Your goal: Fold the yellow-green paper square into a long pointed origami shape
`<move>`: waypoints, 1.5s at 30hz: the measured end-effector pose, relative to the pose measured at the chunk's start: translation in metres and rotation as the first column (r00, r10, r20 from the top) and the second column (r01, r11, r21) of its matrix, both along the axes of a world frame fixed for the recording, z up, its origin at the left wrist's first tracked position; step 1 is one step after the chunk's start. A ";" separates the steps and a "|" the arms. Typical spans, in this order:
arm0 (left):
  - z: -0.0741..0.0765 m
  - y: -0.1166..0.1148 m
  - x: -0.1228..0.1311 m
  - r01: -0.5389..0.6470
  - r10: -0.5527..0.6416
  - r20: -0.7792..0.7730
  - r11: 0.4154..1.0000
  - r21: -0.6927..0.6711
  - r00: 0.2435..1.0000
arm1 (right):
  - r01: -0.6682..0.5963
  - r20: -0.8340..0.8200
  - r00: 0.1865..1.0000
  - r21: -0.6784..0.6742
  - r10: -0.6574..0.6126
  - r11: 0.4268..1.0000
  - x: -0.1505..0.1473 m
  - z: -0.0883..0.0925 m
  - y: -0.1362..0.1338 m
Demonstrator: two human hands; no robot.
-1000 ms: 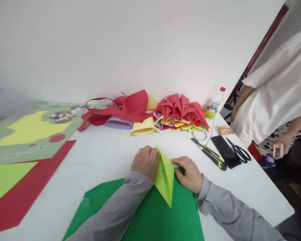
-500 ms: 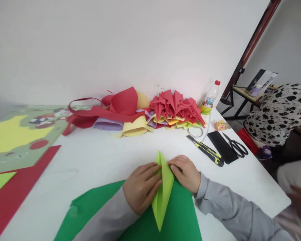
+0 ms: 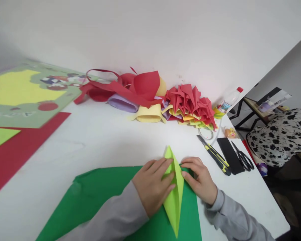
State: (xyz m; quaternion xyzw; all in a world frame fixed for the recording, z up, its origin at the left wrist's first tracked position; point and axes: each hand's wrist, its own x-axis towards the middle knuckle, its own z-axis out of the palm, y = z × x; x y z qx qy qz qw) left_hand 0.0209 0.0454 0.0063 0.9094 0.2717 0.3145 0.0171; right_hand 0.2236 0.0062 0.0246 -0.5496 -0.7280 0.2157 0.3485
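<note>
A lime-green folded paper (image 3: 176,197), long and pointed at both ends, lies over a dark green sheet (image 3: 97,190) at the bottom centre. My left hand (image 3: 154,184) rests on its left side, fingers slightly apart, some fingertips inside the fold. At its right edge is my right hand (image 3: 200,180), with thumb and forefinger at the paper's edge; the thumb and forefinger are a little apart. Whether the right fingertips pinch the edge is hard to tell.
Red, purple and yellow paper pieces (image 3: 145,88) and red folded paper (image 3: 185,98) lie along the wall. A bottle (image 3: 225,103), cutter (image 3: 215,157), black case (image 3: 230,155) and scissors (image 3: 243,157) are at right. A green illustrated board (image 3: 42,117) lies left.
The camera view has shifted and tilted, so the table's items appear displaced. My right thumb and forefinger have spread slightly apart at the paper's edge. My left hand stays on the lime-green paper.
</note>
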 end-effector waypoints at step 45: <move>-0.020 0.006 -0.043 0.184 -0.115 0.180 0.880 -0.438 0.977 | -0.422 0.005 0.906 -0.032 0.423 0.906 0.012 0.013 -0.005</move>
